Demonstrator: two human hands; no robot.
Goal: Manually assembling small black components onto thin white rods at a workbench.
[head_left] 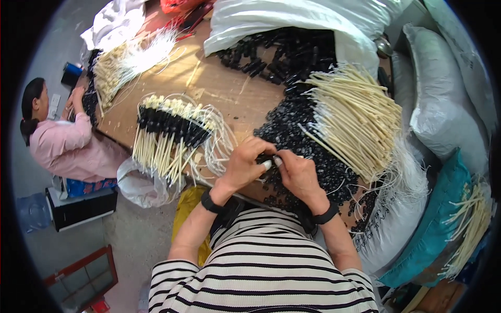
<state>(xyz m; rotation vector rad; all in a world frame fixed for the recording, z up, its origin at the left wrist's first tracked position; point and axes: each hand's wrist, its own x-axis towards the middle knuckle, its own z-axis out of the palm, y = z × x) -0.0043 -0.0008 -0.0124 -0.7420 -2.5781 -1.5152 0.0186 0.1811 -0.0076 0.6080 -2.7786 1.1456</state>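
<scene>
My left hand (244,164) and my right hand (298,173) meet near the table's front edge, fingertips pinched together on a small black piece (274,158). Fingers cover most of that piece, so its exact shape is hidden. Beneath and beyond my right hand spreads a heap of small black plastic parts (292,122). To the right, a bundle of thin cream-coloured sticks with white strings (355,122) lies on the heap. Left of my hands is a row of cream sticks fitted with black sleeves (169,128), with cream tips and white cords.
A white woven sack (292,18) at the back spills black tubular parts (261,68). Full sacks (443,88) and a teal bag (430,224) crowd the right. Another person in pink (73,138) works at the table's far left, near more corded sticks (117,70).
</scene>
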